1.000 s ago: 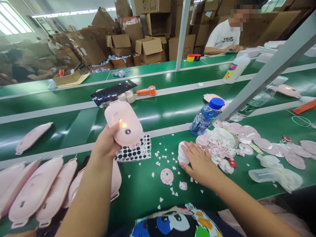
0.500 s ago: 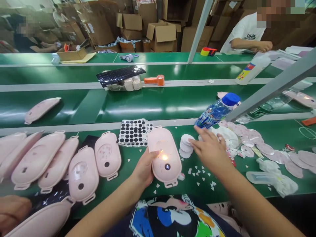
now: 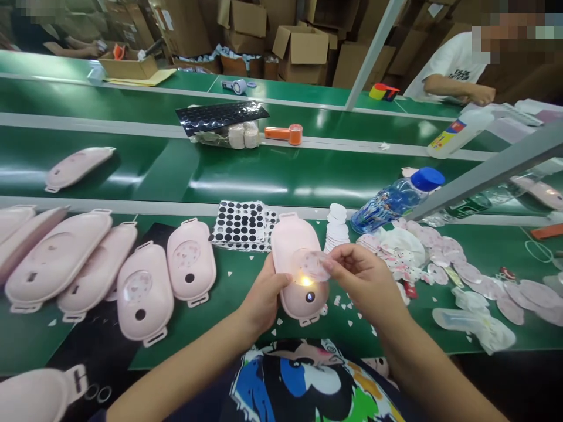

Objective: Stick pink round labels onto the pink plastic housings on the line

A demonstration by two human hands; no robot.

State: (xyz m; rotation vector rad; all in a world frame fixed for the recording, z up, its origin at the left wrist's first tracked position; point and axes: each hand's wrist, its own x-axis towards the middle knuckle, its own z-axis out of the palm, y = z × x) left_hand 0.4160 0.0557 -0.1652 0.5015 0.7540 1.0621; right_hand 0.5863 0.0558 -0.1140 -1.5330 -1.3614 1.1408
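My left hand (image 3: 266,293) grips the side of a pink oval device (image 3: 295,240) with end loops, a glowing light and a small dark round display showing a lit digit. Pinched in my right hand (image 3: 365,275) is a thin, clear round disc (image 3: 313,266) with a faint pattern, held over the device's face by the light. Whether the disc touches the face I cannot tell. Behind my right hand stands a fanned stack of white round discs (image 3: 338,228). A sheet of black dots (image 3: 240,223) lies just left of the device. Tiny white triangles are scattered in front.
Several similar pink devices (image 3: 145,293) lie at left. A blue-capped bottle (image 3: 389,205) leans under a slanted grey bar (image 3: 497,158) at right, beside scattered round pink discs (image 3: 479,266). Across the green conveyor (image 3: 285,176) sits an orange fan (image 3: 284,135). Other people work on the far side.
My right hand has moved from the white stack to the device and now holds a clear disc over it. The display digit differs. At lower left, another person's hand has left the view.
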